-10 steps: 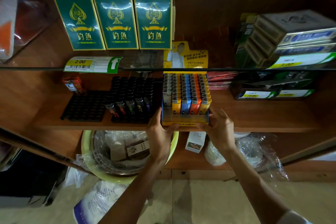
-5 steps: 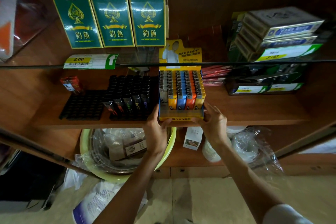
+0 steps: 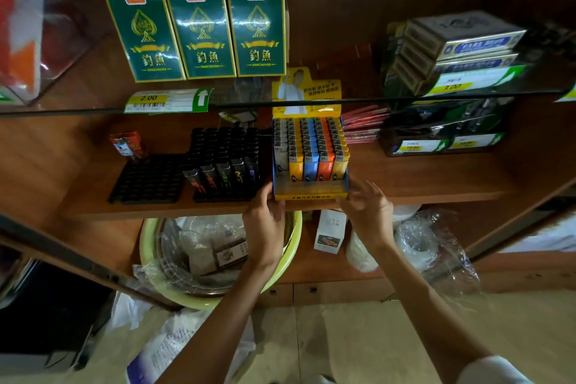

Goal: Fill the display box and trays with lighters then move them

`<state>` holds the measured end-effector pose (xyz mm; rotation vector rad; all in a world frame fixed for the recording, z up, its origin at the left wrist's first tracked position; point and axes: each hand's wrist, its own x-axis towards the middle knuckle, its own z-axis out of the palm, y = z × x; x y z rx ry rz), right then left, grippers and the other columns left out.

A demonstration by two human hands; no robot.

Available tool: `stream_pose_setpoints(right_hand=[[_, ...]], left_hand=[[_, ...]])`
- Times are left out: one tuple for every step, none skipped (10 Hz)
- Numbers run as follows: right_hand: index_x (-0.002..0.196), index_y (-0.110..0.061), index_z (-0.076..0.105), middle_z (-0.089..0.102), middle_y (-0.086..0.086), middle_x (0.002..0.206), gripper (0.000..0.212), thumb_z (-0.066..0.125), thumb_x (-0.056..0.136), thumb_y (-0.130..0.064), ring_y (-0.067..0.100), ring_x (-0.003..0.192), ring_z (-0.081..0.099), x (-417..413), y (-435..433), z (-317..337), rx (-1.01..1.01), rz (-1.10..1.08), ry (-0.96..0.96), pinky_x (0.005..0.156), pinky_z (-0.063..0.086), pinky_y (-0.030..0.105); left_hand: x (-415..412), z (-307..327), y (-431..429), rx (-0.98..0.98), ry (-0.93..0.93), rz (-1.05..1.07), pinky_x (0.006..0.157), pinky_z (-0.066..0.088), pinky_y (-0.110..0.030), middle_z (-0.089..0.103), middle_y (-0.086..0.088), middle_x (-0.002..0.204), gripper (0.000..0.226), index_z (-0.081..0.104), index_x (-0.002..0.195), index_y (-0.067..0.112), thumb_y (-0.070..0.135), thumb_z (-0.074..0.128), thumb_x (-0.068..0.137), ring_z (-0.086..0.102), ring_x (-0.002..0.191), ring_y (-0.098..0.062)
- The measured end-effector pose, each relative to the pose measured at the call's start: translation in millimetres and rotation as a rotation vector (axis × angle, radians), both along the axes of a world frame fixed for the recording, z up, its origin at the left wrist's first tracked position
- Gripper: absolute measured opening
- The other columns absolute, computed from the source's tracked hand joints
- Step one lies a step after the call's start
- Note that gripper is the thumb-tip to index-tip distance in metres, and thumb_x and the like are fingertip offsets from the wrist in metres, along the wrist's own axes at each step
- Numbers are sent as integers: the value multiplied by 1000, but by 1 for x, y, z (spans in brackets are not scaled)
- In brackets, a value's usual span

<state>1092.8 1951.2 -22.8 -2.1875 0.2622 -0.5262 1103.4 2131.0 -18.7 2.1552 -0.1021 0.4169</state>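
Note:
A yellow display box [image 3: 310, 192] full of coloured lighters [image 3: 310, 150] stands on the wooden shelf [image 3: 420, 178], near its front edge. My left hand [image 3: 265, 221] holds the box's front left corner, thumb against its side. My right hand [image 3: 369, 207] hovers just off the front right corner with fingers spread, blurred, not touching the box. Left of the box is a black tray [image 3: 226, 162] loaded with dark lighters. Further left lies a black tray [image 3: 146, 179] with bare slots and two red lighters [image 3: 127, 143] at its back corner.
A glass shelf edge [image 3: 405, 100] crosses above the box, carrying green card packs [image 3: 199, 31] and stacked boxes [image 3: 452, 47]. Below the wooden shelf sit a yellow-green basin [image 3: 294, 246], a small white carton [image 3: 330, 231] and plastic bags [image 3: 436, 246].
The display box has slid back onto the shelf beside the dark-lighter tray. My right hand has let go of its corner and opened; my left hand still holds it.

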Motion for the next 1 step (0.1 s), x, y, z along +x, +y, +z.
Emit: stream_pose_setpoints(right_hand=[[107, -12, 64, 65, -3, 93, 30, 72, 79, -9, 11, 75, 65, -33, -6, -12, 14, -59, 13, 61, 54, 22]], left_hand=[[-24, -15, 18, 46, -15, -32, 76, 52, -21, 70, -11, 107, 35, 59, 120, 0, 1, 65, 85, 68, 92, -19]])
